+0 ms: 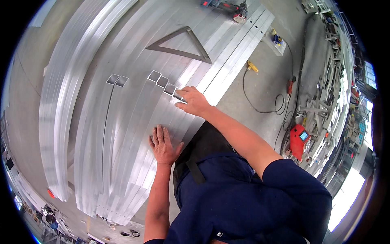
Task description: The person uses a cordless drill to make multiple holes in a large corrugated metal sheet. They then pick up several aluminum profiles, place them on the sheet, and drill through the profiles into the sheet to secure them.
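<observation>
My right hand point(196, 102) has its thumb and fingers around the open end of a square metal tube point(179, 97). That tube is at the near right end of a short stepped row of square tube ends point(162, 81). My left hand point(164, 147) lies flat, fingers stretched out, on the long silvery tubes point(134, 134) laid side by side in front of me. Farther off, a triangular metal set square point(174, 49) rests on the tubes. To the left, two more square tube ends point(118, 80) sit side by side.
A separate stack of long profiles point(57, 101) runs along the left. At the far end lies a power tool point(239, 13). On the floor at right are a yellow connector point(252, 66), a looping cable point(260, 111), a blue-and-yellow tape measure point(277, 39) and a red machine with a screen point(298, 142).
</observation>
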A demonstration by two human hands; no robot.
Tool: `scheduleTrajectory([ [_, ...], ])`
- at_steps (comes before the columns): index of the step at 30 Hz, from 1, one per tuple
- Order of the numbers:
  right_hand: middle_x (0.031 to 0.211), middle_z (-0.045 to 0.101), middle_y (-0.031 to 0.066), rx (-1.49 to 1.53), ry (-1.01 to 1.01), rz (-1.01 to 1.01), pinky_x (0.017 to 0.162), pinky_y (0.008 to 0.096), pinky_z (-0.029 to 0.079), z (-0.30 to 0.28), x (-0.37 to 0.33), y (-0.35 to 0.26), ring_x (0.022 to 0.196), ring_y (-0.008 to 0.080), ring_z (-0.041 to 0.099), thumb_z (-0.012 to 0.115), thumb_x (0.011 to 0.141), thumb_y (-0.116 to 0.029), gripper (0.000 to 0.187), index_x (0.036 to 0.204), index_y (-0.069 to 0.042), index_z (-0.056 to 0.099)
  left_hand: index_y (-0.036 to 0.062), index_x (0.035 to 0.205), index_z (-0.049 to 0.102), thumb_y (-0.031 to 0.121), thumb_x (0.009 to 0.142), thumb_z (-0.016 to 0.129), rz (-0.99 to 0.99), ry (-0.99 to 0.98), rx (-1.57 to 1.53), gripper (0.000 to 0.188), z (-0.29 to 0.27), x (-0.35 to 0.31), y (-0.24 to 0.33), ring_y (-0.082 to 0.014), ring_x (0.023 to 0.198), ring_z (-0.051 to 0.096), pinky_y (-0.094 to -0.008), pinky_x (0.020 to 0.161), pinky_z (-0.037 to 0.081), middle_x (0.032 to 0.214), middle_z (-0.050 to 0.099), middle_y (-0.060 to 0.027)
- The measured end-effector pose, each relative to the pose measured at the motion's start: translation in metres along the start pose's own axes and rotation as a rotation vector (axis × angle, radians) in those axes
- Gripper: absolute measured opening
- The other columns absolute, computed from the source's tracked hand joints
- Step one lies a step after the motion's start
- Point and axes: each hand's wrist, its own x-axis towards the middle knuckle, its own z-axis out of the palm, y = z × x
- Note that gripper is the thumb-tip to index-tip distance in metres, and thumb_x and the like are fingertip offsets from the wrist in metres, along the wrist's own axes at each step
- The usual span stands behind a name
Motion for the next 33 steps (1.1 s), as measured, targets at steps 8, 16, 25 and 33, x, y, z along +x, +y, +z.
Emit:
scheduleTrajectory([
  [8, 0.104, 0.069, 0.0095, -0.051, -0.047, -0.156, 0.091, 0.0408, 0.051, 0.022, 0.020, 0.009, 0.101, 0.0324, 0.060, 0.071, 0.080, -0.028, 0.037, 0.112, -0.008, 0.072, 0.0005, 0.150, 0.036, 0.053, 0.076, 0.074, -0.020, 0.016, 0.001, 0.099, 0.007, 0.003, -0.001, -0.0372, 0.150, 0.019, -0.0564, 0.120, 0.012, 0.162, 0.025, -0.0166],
  [16, 0.098, 0.070, 0.0104, -0.005, -0.108, -0.155, 0.089, 0.0408, 0.051, 0.020, 0.028, 0.014, 0.099, 0.0323, 0.061, 0.067, 0.081, -0.022, 0.031, 0.107, -0.007, 0.073, 0.0001, 0.147, 0.042, 0.055, 0.075, 0.074, -0.014, 0.027, 0.010, 0.096, 0.006, 0.006, -0.001, -0.0351, 0.150, 0.018, -0.0569, 0.120, 0.012, 0.162, 0.024, -0.0127],
  [25, 0.089, 0.070, 0.0143, -0.118, -0.247, -0.231, 0.085, 0.0433, 0.052, 0.018, 0.042, 0.018, 0.093, 0.0353, 0.063, 0.067, 0.080, -0.023, 0.026, 0.098, -0.005, 0.073, -0.0008, 0.146, 0.043, 0.056, 0.075, 0.073, 0.015, 0.005, 0.043, 0.096, 0.006, 0.009, -0.003, -0.0344, 0.149, 0.018, -0.0601, 0.119, 0.010, 0.160, 0.024, -0.0113],
  [33, 0.106, 0.067, 0.0151, -0.002, -0.043, -0.032, 0.089, 0.0445, 0.052, 0.020, 0.057, -0.009, 0.102, 0.0362, 0.062, 0.066, 0.085, -0.032, 0.033, 0.105, -0.006, 0.070, -0.0006, 0.146, 0.042, 0.053, 0.074, 0.075, -0.025, -0.045, 0.031, 0.097, 0.001, 0.008, 0.000, -0.0352, 0.149, 0.018, -0.0589, 0.119, 0.013, 0.160, 0.025, -0.0114],
])
